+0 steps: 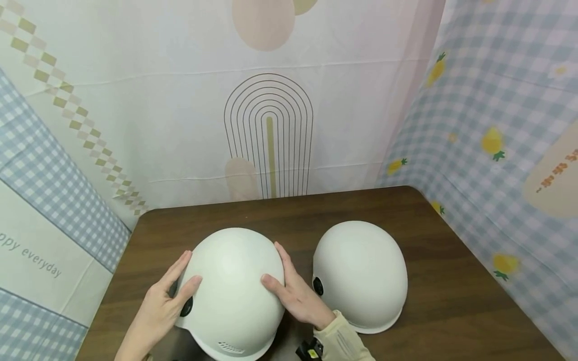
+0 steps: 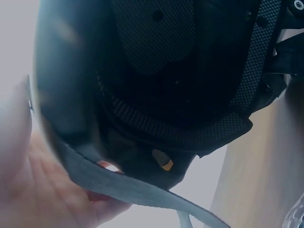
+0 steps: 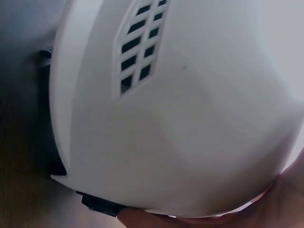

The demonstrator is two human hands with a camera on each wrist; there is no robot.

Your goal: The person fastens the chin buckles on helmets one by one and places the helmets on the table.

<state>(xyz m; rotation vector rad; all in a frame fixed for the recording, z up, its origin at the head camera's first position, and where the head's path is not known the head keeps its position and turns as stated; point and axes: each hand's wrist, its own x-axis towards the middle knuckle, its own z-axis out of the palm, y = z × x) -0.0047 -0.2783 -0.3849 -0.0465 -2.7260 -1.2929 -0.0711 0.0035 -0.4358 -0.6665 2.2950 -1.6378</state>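
Note:
A white helmet with a vented front is between my two hands, above the front of the table. My left hand grips its left side near a round black fitting, with the thumb on the shell. On the opposite side, my right hand holds the shell with spread thumb and fingers. The left wrist view shows the helmet's dark padded inside and a loose grey strap. Slanted vent slots appear in the right wrist view. The right fingertips are partly hidden behind the shell.
A second white helmet stands on the brown wooden table, close to my right wrist. Patterned cloth hangs behind the table, and checked cloth hangs along the right side.

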